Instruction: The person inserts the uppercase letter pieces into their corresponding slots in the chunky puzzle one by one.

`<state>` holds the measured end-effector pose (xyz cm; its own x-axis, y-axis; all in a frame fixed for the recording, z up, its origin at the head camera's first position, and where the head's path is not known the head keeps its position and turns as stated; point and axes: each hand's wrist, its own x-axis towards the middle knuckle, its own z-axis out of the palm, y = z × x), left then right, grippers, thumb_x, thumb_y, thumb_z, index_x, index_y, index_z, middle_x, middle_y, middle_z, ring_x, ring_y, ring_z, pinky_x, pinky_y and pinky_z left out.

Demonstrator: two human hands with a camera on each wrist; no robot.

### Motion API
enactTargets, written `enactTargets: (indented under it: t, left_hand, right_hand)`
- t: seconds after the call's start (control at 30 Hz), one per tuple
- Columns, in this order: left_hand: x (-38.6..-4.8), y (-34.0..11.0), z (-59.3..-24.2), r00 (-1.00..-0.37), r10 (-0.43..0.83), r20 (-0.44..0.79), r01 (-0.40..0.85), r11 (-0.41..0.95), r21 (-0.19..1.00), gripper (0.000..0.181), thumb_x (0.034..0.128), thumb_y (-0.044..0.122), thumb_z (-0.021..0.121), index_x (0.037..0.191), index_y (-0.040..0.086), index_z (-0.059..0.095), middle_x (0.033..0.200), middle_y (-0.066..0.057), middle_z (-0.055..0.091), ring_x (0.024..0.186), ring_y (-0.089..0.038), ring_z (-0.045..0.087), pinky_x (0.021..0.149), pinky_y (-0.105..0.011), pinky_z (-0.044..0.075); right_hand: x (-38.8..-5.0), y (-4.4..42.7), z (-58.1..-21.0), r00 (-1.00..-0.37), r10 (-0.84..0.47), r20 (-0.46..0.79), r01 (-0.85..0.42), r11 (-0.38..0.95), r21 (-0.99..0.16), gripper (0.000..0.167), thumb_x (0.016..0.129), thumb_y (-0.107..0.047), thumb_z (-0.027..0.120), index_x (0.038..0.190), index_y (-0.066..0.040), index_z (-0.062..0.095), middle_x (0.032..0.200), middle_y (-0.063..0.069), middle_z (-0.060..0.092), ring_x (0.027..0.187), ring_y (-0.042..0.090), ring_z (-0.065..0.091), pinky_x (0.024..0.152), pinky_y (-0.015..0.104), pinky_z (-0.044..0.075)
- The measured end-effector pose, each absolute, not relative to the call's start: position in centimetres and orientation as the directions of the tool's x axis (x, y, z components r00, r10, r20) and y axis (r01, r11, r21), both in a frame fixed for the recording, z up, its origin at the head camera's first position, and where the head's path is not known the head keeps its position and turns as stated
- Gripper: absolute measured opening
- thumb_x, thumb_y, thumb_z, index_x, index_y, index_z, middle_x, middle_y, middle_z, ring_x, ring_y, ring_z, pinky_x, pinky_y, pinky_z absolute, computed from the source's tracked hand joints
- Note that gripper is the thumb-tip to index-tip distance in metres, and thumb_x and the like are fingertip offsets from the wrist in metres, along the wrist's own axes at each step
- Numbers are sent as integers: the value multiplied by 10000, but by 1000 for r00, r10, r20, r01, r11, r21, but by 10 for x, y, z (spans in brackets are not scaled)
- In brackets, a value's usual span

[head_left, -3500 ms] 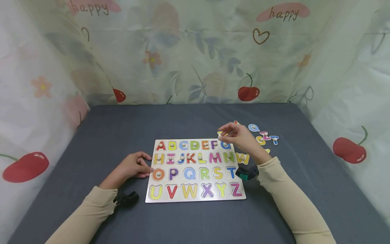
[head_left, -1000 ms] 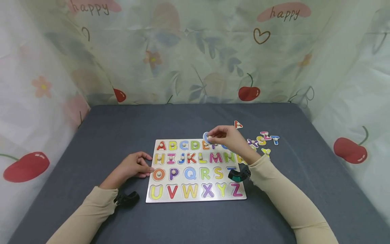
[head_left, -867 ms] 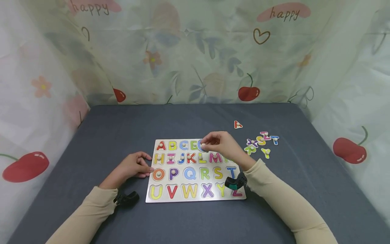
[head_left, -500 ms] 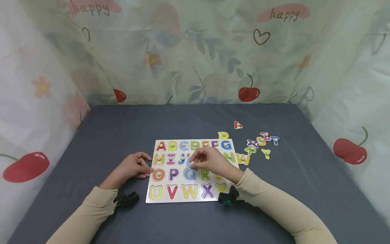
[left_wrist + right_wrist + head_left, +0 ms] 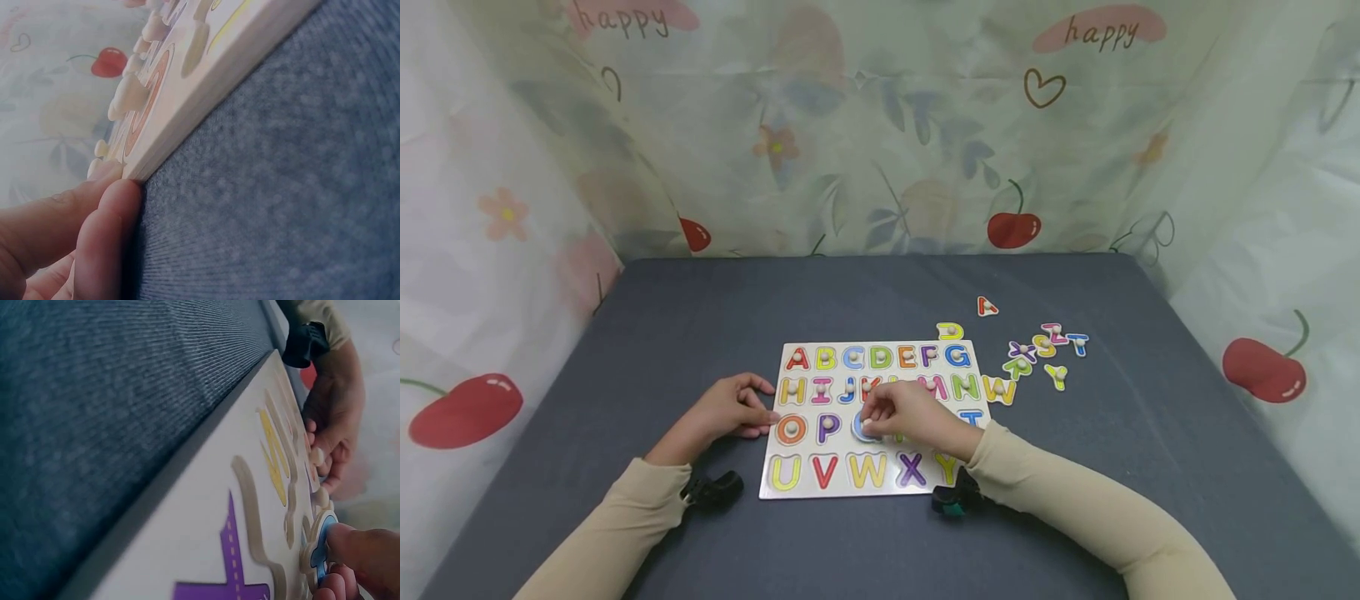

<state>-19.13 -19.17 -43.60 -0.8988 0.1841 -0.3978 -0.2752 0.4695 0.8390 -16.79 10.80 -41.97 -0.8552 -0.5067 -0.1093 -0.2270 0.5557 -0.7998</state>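
Observation:
A wooden alphabet puzzle board (image 5: 805,468) lies on the table in the head view; the first two rows, O and P hold knobbed letter pieces. My right hand (image 5: 912,414) pinches a blue letter Q piece (image 5: 859,428) by its knob, over the Q recess. In the right wrist view the Q piece (image 5: 320,547) sits at the board's surface; whether it is fully seated I cannot tell. My left hand (image 5: 727,407) pinches the board's left edge, thumb on top, beside the orange O piece (image 5: 791,429). The right hand hides the R and S recesses.
Loose pieces lie right of and behind the board: A (image 5: 987,307), a yellow piece (image 5: 950,332), W (image 5: 998,390), X (image 5: 1021,351), R (image 5: 1018,367), S (image 5: 1042,346), Z (image 5: 1054,334), T (image 5: 1077,344) and Y (image 5: 1056,377). A printed curtain (image 5: 880,125) surrounds the dark table.
My right hand has taken the blue Q from the loose pieces and carried it left and toward me, down to the Q recess. The left hand has stayed at the board's edge.

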Motion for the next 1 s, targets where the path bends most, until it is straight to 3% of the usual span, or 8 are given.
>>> enactTargets:
  t: [0.57, 1.0]
  left_hand:
    - [-191, -191, -435, -903, 187, -387, -264, 471, 842, 545, 785, 102, 807, 1213, -16, 492, 738, -42, 608, 601, -102, 646, 534, -251, 549]
    - [-192, -191, -437, -906, 163, -391, -274, 480, 833, 537, 775, 100, 814, 1199, -9, 505, 728, -41, 610, 599, -103, 651, 535, -248, 551]
  right_hand:
    - [-175, 105, -422, -814, -564, -137, -278, 586, -761, 72, 841, -114, 755, 856, -122, 685, 760, -45, 633, 703, 79, 581, 659, 206, 492]
    - [-181, 104, -420, -789, -592, -165, -288, 594, -751, 123, 791, -85, 785, 855, -117, 684, 741, -52, 620, 694, 75, 553, 631, 199, 461]
